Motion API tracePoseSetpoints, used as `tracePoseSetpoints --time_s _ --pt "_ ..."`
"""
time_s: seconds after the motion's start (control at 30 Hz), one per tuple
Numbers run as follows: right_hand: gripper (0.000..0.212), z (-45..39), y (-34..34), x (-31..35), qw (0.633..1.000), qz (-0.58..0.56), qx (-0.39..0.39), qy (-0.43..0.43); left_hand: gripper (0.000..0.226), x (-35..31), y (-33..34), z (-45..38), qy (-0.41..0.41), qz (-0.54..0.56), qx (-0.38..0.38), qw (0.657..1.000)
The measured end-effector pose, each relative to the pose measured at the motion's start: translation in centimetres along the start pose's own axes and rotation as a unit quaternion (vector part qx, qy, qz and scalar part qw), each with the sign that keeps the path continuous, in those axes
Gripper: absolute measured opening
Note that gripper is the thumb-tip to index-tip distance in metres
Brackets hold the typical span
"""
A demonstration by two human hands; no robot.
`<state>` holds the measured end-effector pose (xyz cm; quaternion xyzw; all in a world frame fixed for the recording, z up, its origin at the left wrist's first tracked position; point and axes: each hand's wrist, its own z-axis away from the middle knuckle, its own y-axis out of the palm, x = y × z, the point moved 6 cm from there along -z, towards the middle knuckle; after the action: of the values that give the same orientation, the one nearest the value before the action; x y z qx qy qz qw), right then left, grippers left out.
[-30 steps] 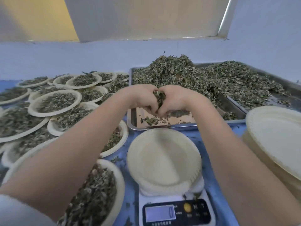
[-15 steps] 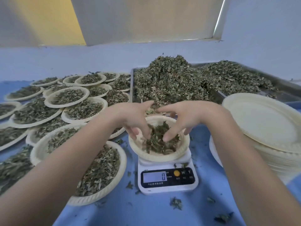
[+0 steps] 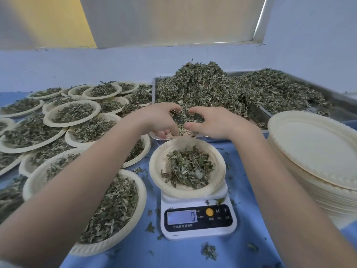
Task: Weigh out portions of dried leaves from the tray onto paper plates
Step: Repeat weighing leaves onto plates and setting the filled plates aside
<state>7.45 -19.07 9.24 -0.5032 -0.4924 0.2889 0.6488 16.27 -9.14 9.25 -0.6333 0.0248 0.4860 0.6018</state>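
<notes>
Both our hands reach over the near edge of the metal tray (image 3: 334, 97), fingers curved and spread toward each other around a clump of dried leaves (image 3: 202, 89); we cannot tell whether either really grips any. On our left, filled paper plates (image 3: 73, 113) crowd the blue table (image 3: 193, 254), overlapping one another. Our left hand (image 3: 160, 118) hovers at the tray's front corner, our right hand (image 3: 214, 122) just beside it, fingertips nearly meeting. Below them, a paper plate (image 3: 156, 171) holding a small portion of leaves sits on the white scale (image 3: 199, 219), whose display reads zero. Farther right, a stack of empty plates (image 3: 316, 151) stands beside the tray.
</notes>
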Motion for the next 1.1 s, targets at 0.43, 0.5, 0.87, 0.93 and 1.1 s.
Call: tracePoseSetpoints --time_s 0.43,0.5,0.87,0.93,1.1 --pt "0.051 -11.7 2.5 -2.2 0.986 0.074 0.085 0.119 0.066 4.4 -1.2 -9.7 -0.090 0.031 -0.056 0.994" --pt "0.052 -13.2 3.0 -2.8 0.986 0.079 0.089 0.119 0.064 4.7 -1.0 -10.9 -0.096 0.016 -0.051 0.994" --pt "0.064 -21.4 5.0 -5.9 0.990 0.078 0.083 0.089 0.031 5.8 -0.3 -17.3 -0.106 -0.170 -0.038 0.979" --pt "0.064 -22.1 5.9 -5.6 0.988 0.086 0.106 0.070 0.036 6.3 -0.4 -18.3 -0.101 -0.151 -0.041 0.982" --pt "0.042 -22.8 5.2 -3.9 0.991 -0.009 0.135 -0.007 0.044 7.4 0.6 -20.1 -0.112 -0.076 0.051 0.989"
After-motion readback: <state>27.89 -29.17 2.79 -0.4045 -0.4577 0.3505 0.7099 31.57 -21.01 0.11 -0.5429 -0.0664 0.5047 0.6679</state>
